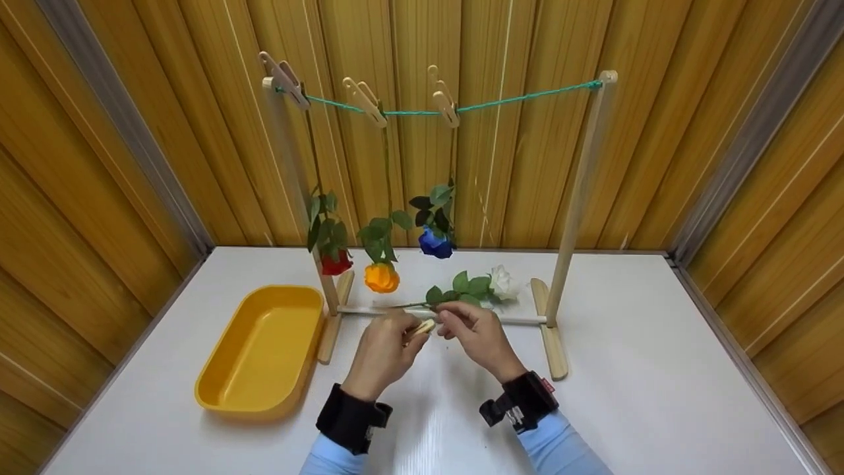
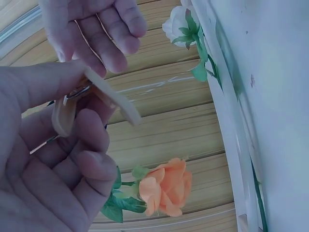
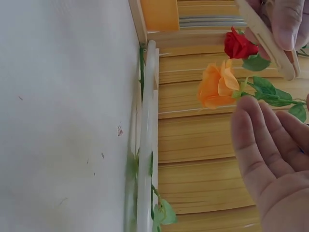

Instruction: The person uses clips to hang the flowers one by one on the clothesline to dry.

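Observation:
My left hand (image 1: 386, 349) pinches a wooden clothespin (image 2: 108, 94) between thumb and fingers, above the table in front of the rack. Beside it, my right hand (image 1: 480, 334) holds nothing, its fingers (image 3: 260, 140) loosely extended and palm showing in the right wrist view. Behind the hands a white rose (image 1: 504, 284) lies on the table, its green stem (image 1: 412, 305) reaching left along the rack's bottom bar. From the green cord (image 1: 514, 97) hang a red rose (image 1: 336, 262), an orange rose (image 1: 382, 278) and a blue rose (image 1: 436, 243), heads down, each clipped by a clothespin (image 1: 446, 109).
The rack's wooden posts (image 1: 580, 198) stand on flat feet (image 1: 554, 343) joined by a white bar (image 1: 521, 320). To the left sits a yellow tray (image 1: 264, 356) on the white table (image 1: 659, 369). Wood-patterned walls (image 1: 758, 198) enclose the table's back and sides.

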